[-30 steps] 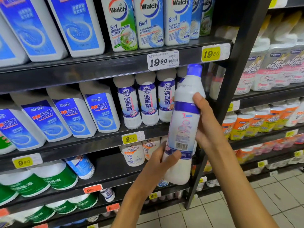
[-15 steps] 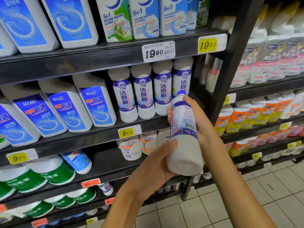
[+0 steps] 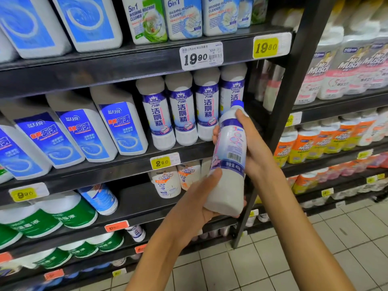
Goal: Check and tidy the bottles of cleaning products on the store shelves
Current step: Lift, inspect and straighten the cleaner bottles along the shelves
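Against the dark shelf rack (image 3: 130, 66), the held toilet-cleaner bottle (image 3: 227, 156) has dropped from upright and level with the 19.90 tag to a tilted pose, cap toward the Wanli row (image 3: 189, 110), base toward the person; it looks like it is being eased back into that row after a label check. The left hand (image 3: 197, 198) cups the base with fingers curled round it, and the right hand (image 3: 252, 150) wraps the upper body just right of the row. Above the row stand Walch "6in1 Washing Machine Cleaner" bottles (image 3: 182, 17). Right of it are Mr Muscle bottles (image 3: 344, 66). Price tags read 19.90 (image 3: 200, 56), 19.80 (image 3: 270, 47) and 2.90 (image 3: 164, 162); the held bottle's back label shows a barcode and "400g".
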`<state>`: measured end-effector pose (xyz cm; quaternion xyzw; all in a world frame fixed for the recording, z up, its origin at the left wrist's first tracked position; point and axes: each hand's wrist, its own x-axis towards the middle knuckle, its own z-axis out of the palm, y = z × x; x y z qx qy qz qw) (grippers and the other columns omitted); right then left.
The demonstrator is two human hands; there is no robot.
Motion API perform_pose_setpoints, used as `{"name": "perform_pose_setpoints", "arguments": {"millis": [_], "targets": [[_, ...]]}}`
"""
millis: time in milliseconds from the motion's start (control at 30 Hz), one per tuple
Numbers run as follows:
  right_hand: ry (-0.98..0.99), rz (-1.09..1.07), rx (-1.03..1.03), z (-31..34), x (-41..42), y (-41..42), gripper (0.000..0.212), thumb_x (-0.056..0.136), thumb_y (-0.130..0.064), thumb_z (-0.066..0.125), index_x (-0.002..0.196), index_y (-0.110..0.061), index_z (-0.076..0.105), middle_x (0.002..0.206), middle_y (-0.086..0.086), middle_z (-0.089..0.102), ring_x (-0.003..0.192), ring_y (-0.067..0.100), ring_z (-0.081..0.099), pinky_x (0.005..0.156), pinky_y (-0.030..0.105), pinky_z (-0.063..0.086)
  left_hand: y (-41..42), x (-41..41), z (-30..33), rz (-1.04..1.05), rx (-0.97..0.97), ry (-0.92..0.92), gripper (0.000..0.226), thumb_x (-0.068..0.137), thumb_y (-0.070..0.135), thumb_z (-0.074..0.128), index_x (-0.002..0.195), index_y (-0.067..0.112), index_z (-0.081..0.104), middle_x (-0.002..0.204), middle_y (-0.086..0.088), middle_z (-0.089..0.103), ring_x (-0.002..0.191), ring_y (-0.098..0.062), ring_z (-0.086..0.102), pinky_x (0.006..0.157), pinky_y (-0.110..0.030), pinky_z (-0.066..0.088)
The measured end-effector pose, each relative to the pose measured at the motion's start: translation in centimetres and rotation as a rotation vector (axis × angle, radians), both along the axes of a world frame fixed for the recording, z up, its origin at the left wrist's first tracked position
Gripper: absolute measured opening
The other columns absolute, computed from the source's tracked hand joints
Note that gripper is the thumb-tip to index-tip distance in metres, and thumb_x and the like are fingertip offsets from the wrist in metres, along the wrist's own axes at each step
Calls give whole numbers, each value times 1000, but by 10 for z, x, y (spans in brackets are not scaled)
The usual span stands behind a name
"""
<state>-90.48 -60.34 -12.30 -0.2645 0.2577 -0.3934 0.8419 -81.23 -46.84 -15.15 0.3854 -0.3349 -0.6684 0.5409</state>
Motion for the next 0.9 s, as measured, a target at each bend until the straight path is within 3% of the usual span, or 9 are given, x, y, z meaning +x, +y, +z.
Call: {"name": "perform_pose_setpoints", "arguments": {"millis": [67,167,267,433,567,633,733,833,900], "targets": [[47,-7,-111,2,-2,1,50,85,-47,58,114,-5,59,81,9,72,70,16,70,65,29,59,3,-2,-2,10,-23,-210,49,67,52,72,109,30,66,108,-3,71,99,-20,68,81,-31,55],[70,-27,-306,5,-6,3,66,78,-50,57,126,-4,53,92,7,74,81,15,70,69,27,57,4,-2,-4,44,-61,-449,59,62,57,66,117,36,55,109,8,69,101,-10,66,83,-27,54],[79,-28,-473,9,-11,6,54,78,-48,57,119,-12,55,102,5,73,88,15,70,73,27,55,3,-3,-4,121,-150,-562,58,62,55,67,116,39,53,108,15,67,98,-4,65,76,-20,54],[82,-82,-564,15,-16,10,34,80,-32,66,107,-13,58,88,4,74,82,16,71,71,29,57,-8,-7,-13,299,-284,-716,64,72,17,81,127,22,47,114,9,62,102,-2,61,76,-14,52],[-102,39,-618,18,-16,10,58,55,-43,85,99,-12,63,87,5,70,78,16,67,74,32,56,-12,-5,-16,269,-330,-714,60,73,16,81,121,30,48,111,12,65,103,-1,61,77,-12,50],[-232,162,-654,20,-15,12,62,56,-42,84,102,-10,58,87,5,67,74,17,64,70,31,55,-12,0,-13,142,-303,-637,54,73,24,78,117,34,50,110,18,67,102,-2,63,77,-11,50],[-363,295,-602,19,-14,15,60,58,-38,85,105,-9,62,91,7,69,76,19,66,72,31,56,-11,3,-8,-12,-272,-680,47,67,36,75,109,38,53,103,28,67,96,5,64,74,-7,48],[-201,225,-681,19,-15,18,65,60,-49,81,113,-14,64,111,6,70,94,20,68,84,33,55,-12,2,-8,-24,-264,-720,46,64,36,78,104,35,56,98,29,68,93,6,64,71,-5,48],[-5,78,-738,21,-18,16,82,58,-60,78,120,-11,55,108,2,71,96,17,68,81,30,55,-14,4,-11,56,-270,-740,47,67,25,82,106,32,56,99,22,70,94,3,65,72,-7,49]]}}
